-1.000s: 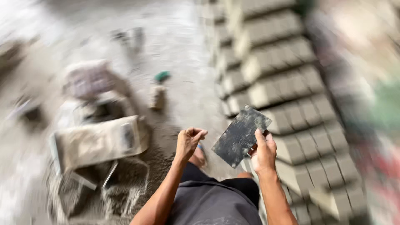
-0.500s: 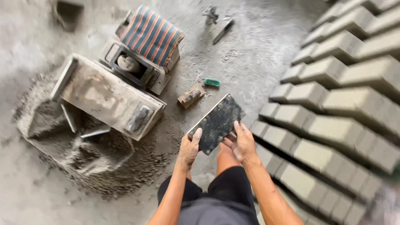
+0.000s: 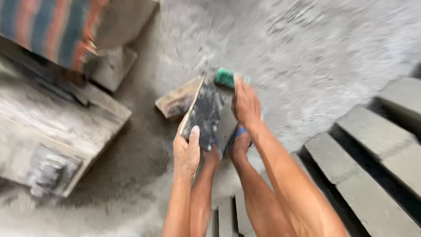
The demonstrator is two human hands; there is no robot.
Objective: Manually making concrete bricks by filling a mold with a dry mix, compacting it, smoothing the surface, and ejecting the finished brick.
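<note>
The left hand (image 3: pixel 186 153) grips the lower edge of a dark flat plate (image 3: pixel 205 113), thumb laid over its face; the right hand (image 3: pixel 245 103) lies flat and open along the plate's far edge, so the plate hangs tilted above the person's feet and the gritty floor (image 3: pixel 307 52). With only one hand truly clasping it and the other merely steadying, the plate could slip and fall onto the sandalled foot below. Counted: one plate, one wooden block (image 3: pixel 177 102), one small green object (image 3: pixel 226 77), about four grey cast blocks (image 3: pixel 372 131) at right, one large worn mould box (image 3: pixel 52 140) at left
</note>
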